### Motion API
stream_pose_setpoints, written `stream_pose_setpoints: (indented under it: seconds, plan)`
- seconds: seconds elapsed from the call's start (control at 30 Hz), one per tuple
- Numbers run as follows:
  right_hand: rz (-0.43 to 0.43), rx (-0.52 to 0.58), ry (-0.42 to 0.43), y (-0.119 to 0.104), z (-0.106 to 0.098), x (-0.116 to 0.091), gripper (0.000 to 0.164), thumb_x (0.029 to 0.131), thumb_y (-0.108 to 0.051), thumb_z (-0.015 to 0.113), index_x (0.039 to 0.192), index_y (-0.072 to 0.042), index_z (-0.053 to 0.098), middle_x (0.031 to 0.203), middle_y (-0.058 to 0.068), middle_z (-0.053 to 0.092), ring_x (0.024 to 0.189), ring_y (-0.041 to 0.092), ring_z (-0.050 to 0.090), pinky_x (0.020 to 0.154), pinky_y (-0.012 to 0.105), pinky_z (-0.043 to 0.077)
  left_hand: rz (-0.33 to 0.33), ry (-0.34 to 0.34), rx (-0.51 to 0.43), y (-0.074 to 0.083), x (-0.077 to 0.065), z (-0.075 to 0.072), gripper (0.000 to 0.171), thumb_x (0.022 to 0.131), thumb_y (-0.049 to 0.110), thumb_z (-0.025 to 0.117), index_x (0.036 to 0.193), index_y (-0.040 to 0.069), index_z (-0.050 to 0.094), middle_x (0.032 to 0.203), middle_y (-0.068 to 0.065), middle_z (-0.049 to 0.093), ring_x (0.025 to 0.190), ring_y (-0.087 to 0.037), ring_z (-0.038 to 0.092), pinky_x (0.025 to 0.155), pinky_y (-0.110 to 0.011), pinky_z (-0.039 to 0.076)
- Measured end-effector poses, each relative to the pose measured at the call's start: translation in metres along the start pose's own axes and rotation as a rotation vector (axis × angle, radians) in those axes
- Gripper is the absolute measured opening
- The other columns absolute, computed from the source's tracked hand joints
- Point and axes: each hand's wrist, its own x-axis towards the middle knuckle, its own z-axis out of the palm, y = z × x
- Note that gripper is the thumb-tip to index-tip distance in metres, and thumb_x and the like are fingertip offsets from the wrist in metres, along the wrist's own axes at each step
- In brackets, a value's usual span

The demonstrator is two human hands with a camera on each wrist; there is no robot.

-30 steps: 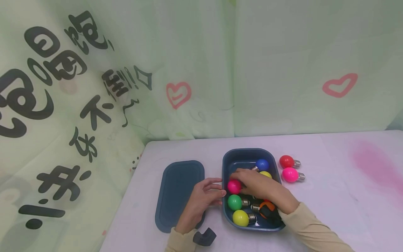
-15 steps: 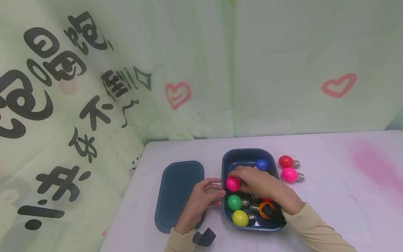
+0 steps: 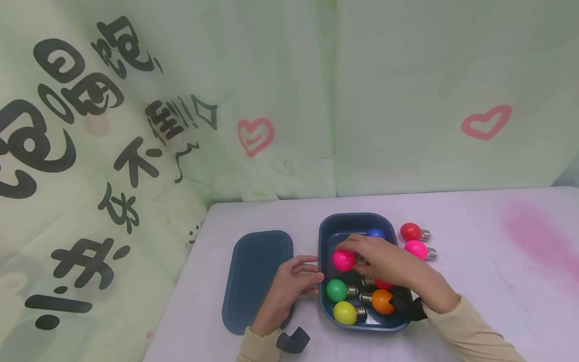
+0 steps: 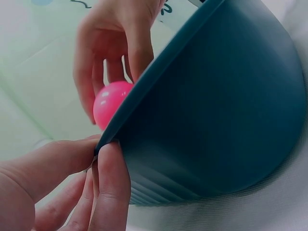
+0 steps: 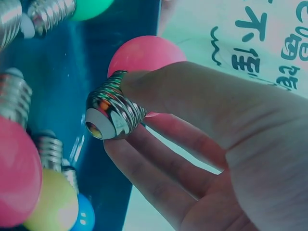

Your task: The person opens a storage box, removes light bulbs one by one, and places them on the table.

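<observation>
My right hand pinches a pink light bulb by its metal screw base, thumb on one side and fingers on the other, over the dark blue box. The bulb's round end points left. In the left wrist view, thumb and forefinger of my left hand pinch the box's rim at its left side. A green bulb, a yellow bulb and an orange bulb lie in the near part. Beyond my right hand is a blue bulb; a red bulb is partly hidden.
A flat blue lid lies left of the box, partly under my left forearm. To the right of the box lie a red bulb and another pink bulb. A pale printed curtain hangs behind the table.
My right hand has drawn the pink bulb slightly up and to the right, away from the box's left wall. More of the orange bulb shows. My left hand has stayed at the rim.
</observation>
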Motion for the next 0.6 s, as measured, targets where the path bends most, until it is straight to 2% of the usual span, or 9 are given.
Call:
stream_pose_setpoints:
  seconds: [0.33,0.6]
  plan:
    - [0.045,0.004,0.024,0.002,-0.013,-0.014,0.044,0.081,-0.005,0.079,0.122,-0.012,0.067,0.116,0.004,0.068,0.101,0.025,0.068,0.083,0.042,0.06,-0.003,0.01,0.004,0.0,0.0,0.001,0.045,0.083,0.013,0.079,0.125,0.008,0.065,0.102,-0.008,0.07,0.082,-0.016,0.07,0.069,-0.029,0.061]
    - [0.075,0.068,0.033,0.007,-0.022,-0.026,0.043,0.083,-0.005,0.077,0.123,-0.015,0.066,0.116,0.003,0.066,0.101,0.023,0.066,0.078,0.039,0.061,0.002,0.009,0.002,-0.001,0.0,0.0,0.045,0.083,0.012,0.079,0.126,0.008,0.064,0.102,-0.007,0.07,0.082,-0.016,0.07,0.069,-0.03,0.061]
